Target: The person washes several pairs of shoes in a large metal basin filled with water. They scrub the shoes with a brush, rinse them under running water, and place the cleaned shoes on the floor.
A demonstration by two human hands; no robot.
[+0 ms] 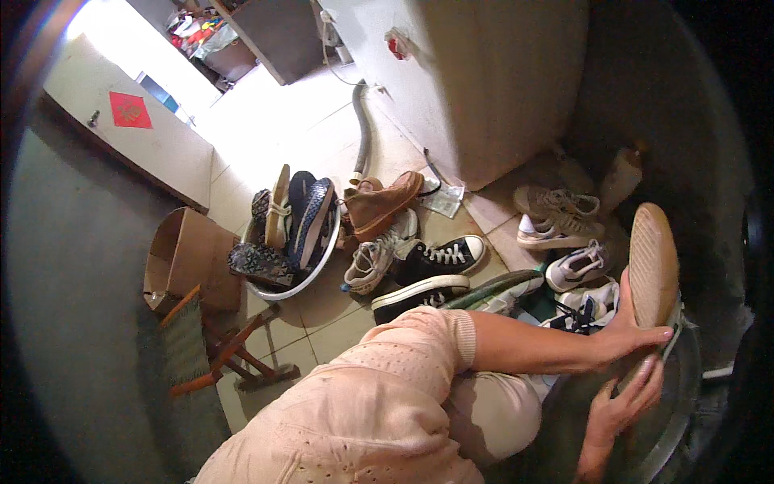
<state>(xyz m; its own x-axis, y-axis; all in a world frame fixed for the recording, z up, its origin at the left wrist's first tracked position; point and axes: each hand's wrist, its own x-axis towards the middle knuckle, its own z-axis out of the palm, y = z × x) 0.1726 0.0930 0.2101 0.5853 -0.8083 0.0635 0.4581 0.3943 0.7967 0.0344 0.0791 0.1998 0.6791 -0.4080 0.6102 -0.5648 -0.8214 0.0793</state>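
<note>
My left hand (629, 333) grips a shoe (653, 266), its pale tan ridged sole turned up towards me. The thumb lies across the sole's lower end. Just below, my right hand (632, 393) has curled fingers close against that end; whether it holds anything is hidden. Both hands are over a large dark basin (680, 432) with a curved rim. Beside my left forearm lie white sneakers with dark laces (580, 314) and a white-and-grey sneaker (577, 266).
Black canvas sneakers (447, 257), a brown ankle boot (384, 206) and a grey sneaker (369, 263) lie on the tiles. Left of them are a white basin (281, 296) of shoes, a cardboard box (199, 260) and a folding stool (187, 345). A grey hose (361, 133) crosses the floor.
</note>
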